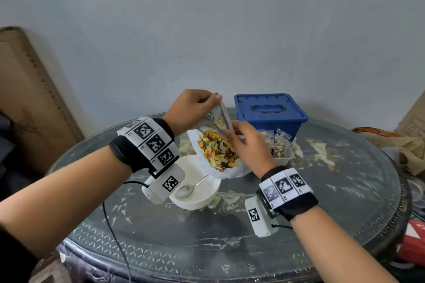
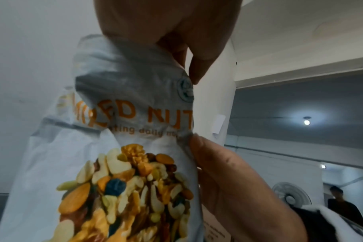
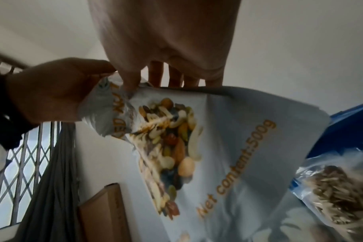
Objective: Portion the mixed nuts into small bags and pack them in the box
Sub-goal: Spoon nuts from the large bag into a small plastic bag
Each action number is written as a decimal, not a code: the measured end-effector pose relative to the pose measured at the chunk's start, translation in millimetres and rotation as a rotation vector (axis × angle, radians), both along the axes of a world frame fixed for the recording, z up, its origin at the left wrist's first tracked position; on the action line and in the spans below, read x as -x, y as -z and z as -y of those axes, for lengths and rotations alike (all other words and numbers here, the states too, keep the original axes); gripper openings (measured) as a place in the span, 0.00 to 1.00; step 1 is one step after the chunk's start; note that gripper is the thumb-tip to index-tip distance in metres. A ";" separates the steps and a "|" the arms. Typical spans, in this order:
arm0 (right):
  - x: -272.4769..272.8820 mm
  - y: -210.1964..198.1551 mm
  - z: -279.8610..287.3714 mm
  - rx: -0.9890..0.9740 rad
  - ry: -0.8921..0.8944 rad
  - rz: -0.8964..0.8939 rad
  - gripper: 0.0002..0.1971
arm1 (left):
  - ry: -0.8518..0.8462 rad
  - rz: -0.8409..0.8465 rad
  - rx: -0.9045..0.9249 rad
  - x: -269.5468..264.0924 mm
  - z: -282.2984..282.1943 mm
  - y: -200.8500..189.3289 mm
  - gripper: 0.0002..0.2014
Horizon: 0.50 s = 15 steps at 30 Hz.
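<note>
Head view: the left hand pinches the crumpled top corner of the mixed nuts pouch, fingers curled over it, and holds it above the white bowl. A spoon lies in the bowl. The right hand grips the pouch's right edge partway down. Behind them on the glass-topped table sits the blue box, lid on, with small filled bags in a clear tub just in front of it.

Left wrist view: the left hand's fingers bunch the pouch's top, and the right hand's thumb presses its edge below the orange lettering.

Right wrist view: the right hand's fingers curl over the pouch's upper rim; a filled bag and the blue box are at the right.
</note>
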State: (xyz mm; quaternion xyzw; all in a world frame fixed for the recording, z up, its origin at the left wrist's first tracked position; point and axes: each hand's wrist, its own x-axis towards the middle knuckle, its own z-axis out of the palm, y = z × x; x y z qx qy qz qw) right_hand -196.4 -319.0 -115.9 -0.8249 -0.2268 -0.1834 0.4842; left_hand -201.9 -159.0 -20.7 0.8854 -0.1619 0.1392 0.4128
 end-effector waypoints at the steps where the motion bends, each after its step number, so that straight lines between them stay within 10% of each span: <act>1: -1.8 -3.4 1.5 0.010 0.000 0.018 0.16 | -0.013 0.010 -0.023 -0.8 0.5 -3.4 0.22; 8: -4.5 -3.0 19.8 0.096 0.035 0.072 0.06 | -0.064 -0.044 -0.210 -12.7 -20.1 -17.9 0.19; 11: -1.1 -1.5 27.1 0.141 0.058 0.033 0.06 | 0.011 -0.364 -0.492 -21.9 -29.3 -6.0 0.18; 15: 3.5 0.2 29.5 0.177 0.040 0.059 0.07 | 0.045 -0.498 -0.349 -22.8 -29.8 9.4 0.09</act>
